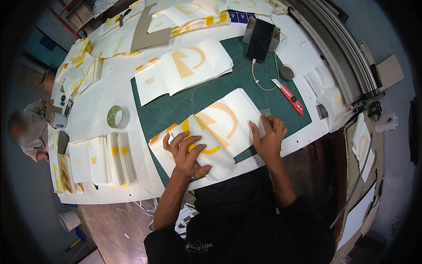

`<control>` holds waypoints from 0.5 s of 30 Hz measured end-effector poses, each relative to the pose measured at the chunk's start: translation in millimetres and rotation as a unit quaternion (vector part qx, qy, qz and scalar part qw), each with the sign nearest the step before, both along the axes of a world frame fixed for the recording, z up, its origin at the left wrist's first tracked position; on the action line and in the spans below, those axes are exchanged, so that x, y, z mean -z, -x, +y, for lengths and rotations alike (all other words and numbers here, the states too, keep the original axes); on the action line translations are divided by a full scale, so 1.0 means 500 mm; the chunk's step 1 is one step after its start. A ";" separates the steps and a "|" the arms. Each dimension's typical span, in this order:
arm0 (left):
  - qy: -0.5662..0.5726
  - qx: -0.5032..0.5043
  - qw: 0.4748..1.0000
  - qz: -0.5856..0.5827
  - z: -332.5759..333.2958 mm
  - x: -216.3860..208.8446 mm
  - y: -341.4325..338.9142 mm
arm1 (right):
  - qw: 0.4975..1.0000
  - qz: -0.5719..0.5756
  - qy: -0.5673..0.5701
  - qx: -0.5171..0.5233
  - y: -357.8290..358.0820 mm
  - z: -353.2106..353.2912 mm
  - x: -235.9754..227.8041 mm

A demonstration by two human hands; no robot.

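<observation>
Sheets (220, 127) with yellow shapes lay stacked under both hands on the green mat (176, 105), long axis slanting up to the right. Left hand (187, 152) pressed spread fingers on the lower end; right hand (269, 134) held the far edge flat. A red knife (288, 96) lay beyond on the tabletop (105, 180).

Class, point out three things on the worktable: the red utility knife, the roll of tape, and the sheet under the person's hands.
Red utility knife (288, 95), head view: middle of its handle.
Roll of tape (116, 117), head view: its top rim.
White sheet with yellow shape (226, 121), head view: the printed face between the hands.
</observation>
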State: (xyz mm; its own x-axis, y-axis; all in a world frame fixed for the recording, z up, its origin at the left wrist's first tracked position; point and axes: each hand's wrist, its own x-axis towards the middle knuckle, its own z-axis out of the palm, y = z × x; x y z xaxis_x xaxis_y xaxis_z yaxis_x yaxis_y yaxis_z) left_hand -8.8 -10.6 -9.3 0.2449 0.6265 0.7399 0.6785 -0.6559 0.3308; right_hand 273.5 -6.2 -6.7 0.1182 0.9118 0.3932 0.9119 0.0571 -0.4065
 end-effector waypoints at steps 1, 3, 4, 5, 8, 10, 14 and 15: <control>-0.002 -0.005 1.000 0.002 0.000 -0.005 -0.003 | 1.000 -0.001 -0.010 -0.008 0.004 -0.001 0.000; 0.003 -0.012 1.000 0.003 -0.001 -0.011 -0.004 | 0.999 0.027 -0.020 0.017 0.007 0.001 0.007; 0.011 -0.014 1.000 0.002 -0.001 -0.012 -0.003 | 0.998 0.041 -0.025 0.029 0.007 0.002 0.010; 0.019 -0.016 1.000 0.001 -0.002 -0.013 -0.003 | 0.998 0.038 -0.008 0.042 0.007 0.004 0.011; 0.030 -0.025 0.999 -0.014 0.003 -0.027 -0.011 | 0.997 0.027 0.027 0.062 0.004 0.006 0.011; 0.025 -0.028 0.999 -0.038 0.007 -0.018 -0.012 | 0.998 0.021 0.029 0.053 0.005 0.006 0.006; 0.017 -0.033 0.998 -0.049 0.013 -0.013 -0.012 | 0.998 0.006 -0.042 0.046 0.012 0.002 -0.003; 0.021 -0.032 0.998 -0.043 0.012 -0.013 -0.012 | 0.997 0.013 -0.061 0.045 0.012 0.004 -0.004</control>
State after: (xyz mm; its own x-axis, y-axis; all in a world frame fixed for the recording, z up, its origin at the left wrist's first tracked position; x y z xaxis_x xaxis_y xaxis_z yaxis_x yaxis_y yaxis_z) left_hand -3.0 -4.4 -3.0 0.1399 0.6693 0.7297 0.6870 -0.5963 0.4152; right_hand 267.3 -4.3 -4.5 0.2096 0.8426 0.4962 0.9045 0.0257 -0.4258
